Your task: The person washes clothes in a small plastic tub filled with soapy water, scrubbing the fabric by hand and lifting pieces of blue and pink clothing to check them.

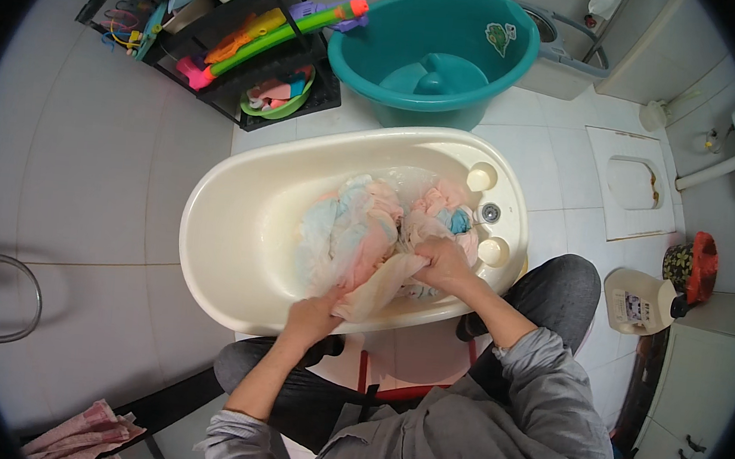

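A cream plastic baby bathtub (226,218) stands before me, with wet pink, white and pale blue cloth (354,228) heaped in its middle. My left hand (313,319) grips a pale pink length of the cloth at the tub's near rim. Farther right, my right hand (445,265) is closed on another part of it, so the fabric stretches between both hands. Behind my right hand lies a second bunch of pink cloth (444,197) with a teal patch, close to the tub's round drain fitting (490,213). Some water shows around the heap.
Beyond the tub is a large teal basin (384,95). A black shelf rack (226,56) with toys and a green bowl (286,108) stands at the upper left. To the right are a squat toilet (633,186) and a large plastic jug (640,303). My knees flank the tub's near side.
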The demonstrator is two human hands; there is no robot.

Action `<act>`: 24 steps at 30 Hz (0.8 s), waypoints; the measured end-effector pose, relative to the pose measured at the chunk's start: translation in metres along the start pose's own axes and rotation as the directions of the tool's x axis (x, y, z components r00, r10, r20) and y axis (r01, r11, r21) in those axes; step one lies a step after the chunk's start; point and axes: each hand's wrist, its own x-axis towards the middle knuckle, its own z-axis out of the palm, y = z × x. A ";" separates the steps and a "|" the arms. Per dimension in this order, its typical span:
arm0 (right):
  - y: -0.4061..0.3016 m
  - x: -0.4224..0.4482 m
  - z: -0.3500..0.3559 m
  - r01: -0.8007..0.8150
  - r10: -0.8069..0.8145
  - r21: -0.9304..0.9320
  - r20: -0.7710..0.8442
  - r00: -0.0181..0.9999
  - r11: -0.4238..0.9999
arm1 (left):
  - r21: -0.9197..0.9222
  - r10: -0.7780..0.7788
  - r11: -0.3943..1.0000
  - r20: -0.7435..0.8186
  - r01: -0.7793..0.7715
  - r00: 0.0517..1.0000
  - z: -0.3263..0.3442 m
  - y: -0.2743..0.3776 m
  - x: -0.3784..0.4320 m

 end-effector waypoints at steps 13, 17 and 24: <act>-0.076 0.036 -0.065 0.162 -0.145 -0.132 0.132 0.981 0.978 | 0.051 0.107 0.990 -0.883 -0.132 0.457 -0.107 -0.008 -0.005; -0.008 -0.007 -0.013 0.343 0.133 -0.527 0.671 0.729 0.778 | 0.336 0.058 0.942 -0.086 -0.026 0.995 -0.004 -0.036 0.001; -0.004 -0.013 -0.011 0.310 0.309 -0.539 0.770 0.558 0.784 | 0.042 -0.024 0.999 0.356 0.010 0.934 0.010 -0.007 0.022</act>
